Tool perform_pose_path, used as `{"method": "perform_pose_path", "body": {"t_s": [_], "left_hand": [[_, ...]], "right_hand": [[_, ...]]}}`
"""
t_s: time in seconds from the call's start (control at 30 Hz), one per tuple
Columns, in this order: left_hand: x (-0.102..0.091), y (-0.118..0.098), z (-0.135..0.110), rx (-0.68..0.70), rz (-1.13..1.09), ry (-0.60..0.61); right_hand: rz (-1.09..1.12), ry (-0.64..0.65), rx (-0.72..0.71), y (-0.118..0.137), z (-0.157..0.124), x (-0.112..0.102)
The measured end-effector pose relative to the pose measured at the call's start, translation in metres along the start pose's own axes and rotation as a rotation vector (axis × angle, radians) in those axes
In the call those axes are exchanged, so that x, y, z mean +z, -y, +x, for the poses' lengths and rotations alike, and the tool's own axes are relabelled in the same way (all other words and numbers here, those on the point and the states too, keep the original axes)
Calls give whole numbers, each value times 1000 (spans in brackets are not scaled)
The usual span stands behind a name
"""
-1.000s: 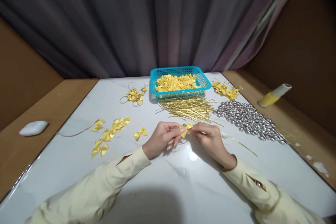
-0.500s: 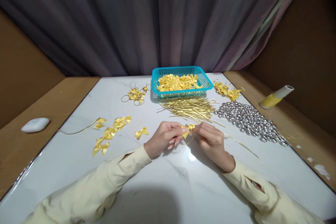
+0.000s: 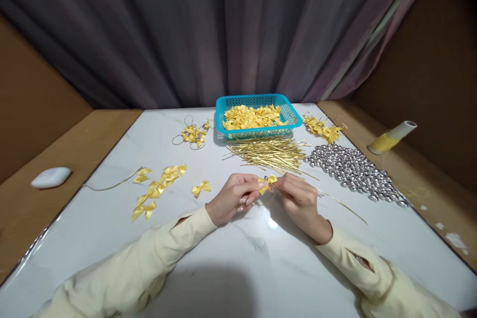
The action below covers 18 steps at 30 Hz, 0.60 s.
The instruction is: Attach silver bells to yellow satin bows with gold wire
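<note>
A small yellow ribbon bow (image 3: 264, 188) is held up between both hands over the middle of the table. My left hand (image 3: 231, 197) pinches its left side with thumb and finger, the other fingers curled below. On the right loop, my right hand (image 3: 301, 199) closes its fingertips. A silver bead (image 3: 266, 178) shows at the bow's top, and a thin gold wire (image 3: 269, 203) loops beneath it. The exact grip on the wire is hidden by the fingers. Just left of my left hand lies a single yellow bow (image 3: 201, 188).
Behind the hands lie a pile of gold wires (image 3: 274, 154) and a blue basket (image 3: 219, 109) of yellow bows. Silver rings (image 3: 356, 171) spread to the right, near a thread cone (image 3: 391, 138). Finished-looking bow clusters (image 3: 193, 134) and loose bows (image 3: 160, 186) lie left. A white object (image 3: 51, 177) sits far left.
Both hands stay almost in place around the bow. The silver bead at its top shows slightly more, and the left fingers have shifted slightly.
</note>
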<state>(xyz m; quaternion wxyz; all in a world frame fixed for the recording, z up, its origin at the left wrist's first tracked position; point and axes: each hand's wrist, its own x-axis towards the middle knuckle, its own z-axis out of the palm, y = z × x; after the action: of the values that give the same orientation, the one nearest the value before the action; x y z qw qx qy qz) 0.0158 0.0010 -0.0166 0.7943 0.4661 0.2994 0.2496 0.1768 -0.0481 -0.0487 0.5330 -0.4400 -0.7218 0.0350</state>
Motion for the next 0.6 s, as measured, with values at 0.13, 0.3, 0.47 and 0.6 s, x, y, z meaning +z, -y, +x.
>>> {"method": "perform_pose_path", "body": {"t_s": [0.13, 0.3, 0.47, 0.6], "left_hand": [[-1, 1, 0, 3, 3, 4], [0, 2, 1, 8, 13, 4], [-2, 4, 1, 12, 46, -14], [-5, 7, 2, 24, 66, -28]], "right_hand": [[-65, -4, -66, -2, -1, 0], [-147, -2, -125, -3, -1, 0], [-229, 2, -156, -2, -2, 0], [-293, 16, -172, -3, -4, 2]]}}
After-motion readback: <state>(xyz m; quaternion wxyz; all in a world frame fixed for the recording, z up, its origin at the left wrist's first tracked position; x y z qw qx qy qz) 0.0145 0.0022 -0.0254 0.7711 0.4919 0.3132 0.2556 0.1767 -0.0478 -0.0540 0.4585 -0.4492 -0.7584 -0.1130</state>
